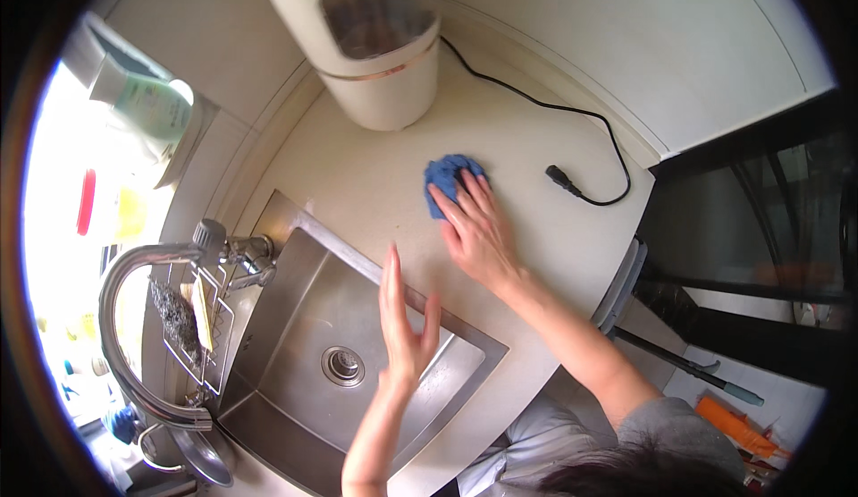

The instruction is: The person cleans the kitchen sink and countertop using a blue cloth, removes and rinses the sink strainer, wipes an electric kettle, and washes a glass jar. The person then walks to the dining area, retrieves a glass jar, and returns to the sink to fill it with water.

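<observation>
My right hand presses a crumpled blue cloth onto the cream countertop, its fingers spread over the cloth's near side. With fingers raised and thumb apart, my left hand is held above the stainless steel sink near its edge and holds nothing. Beyond the cloth stands a white countertop appliance with a dark window. Its black power cord curves along the wall, and the loose plug lies to the right of the cloth.
A curved chrome faucet stands left of the sink, beside a wire rack with a scouring pad and a sponge. A green bottle is on the sill. A dark glossy panel borders the counter at right.
</observation>
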{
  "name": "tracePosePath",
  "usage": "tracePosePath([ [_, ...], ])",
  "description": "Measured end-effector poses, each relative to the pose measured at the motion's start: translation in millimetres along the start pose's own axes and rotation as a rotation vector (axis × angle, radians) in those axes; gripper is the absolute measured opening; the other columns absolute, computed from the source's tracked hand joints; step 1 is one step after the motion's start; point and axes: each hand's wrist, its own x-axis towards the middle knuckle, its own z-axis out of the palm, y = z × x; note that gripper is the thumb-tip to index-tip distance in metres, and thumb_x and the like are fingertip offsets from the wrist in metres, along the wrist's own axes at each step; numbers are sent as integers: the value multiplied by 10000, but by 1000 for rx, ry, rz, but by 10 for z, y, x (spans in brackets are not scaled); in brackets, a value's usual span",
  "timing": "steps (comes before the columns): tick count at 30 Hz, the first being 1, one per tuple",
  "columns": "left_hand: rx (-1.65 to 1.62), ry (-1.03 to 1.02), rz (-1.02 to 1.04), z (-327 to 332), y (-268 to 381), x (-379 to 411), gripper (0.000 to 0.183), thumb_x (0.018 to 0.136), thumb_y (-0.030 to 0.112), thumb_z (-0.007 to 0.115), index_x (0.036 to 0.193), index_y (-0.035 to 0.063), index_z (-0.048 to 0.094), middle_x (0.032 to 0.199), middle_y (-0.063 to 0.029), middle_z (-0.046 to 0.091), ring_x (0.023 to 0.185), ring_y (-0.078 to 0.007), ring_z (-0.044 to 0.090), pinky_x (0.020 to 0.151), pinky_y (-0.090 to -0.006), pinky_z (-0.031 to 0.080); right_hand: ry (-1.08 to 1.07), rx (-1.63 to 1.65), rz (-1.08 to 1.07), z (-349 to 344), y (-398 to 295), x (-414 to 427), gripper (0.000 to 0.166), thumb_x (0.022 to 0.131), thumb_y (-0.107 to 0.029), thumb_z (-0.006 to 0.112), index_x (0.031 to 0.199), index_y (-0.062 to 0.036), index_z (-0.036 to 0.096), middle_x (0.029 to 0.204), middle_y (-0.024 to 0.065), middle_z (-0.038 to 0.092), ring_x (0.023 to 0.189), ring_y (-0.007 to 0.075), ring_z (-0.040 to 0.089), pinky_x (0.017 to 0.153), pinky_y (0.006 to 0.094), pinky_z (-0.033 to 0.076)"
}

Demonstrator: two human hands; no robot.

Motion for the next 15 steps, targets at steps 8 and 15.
tracePosePath([
  [8,107,219,-491,-653,139,-1732,751,841,-64,548,1505,10,204,1494,-208,353,1374,-330,370,1129,-438,261,127,110,-174,1185,-556,1442,429,880,-210,534,1264,-23,569,1249,245,560,1258,413,446,1121,488,297],
  [15,67,443,-599,-851,153,-2164,721,868,-43,505,1514,20,189,1485,-203,361,1354,-325,390,1116,-448,273,-62,-71,-284,1584,-1261,1452,356,815,-194,616,1160,-103,607,1198,211,588,1256,385,457,1118,522,281],
])
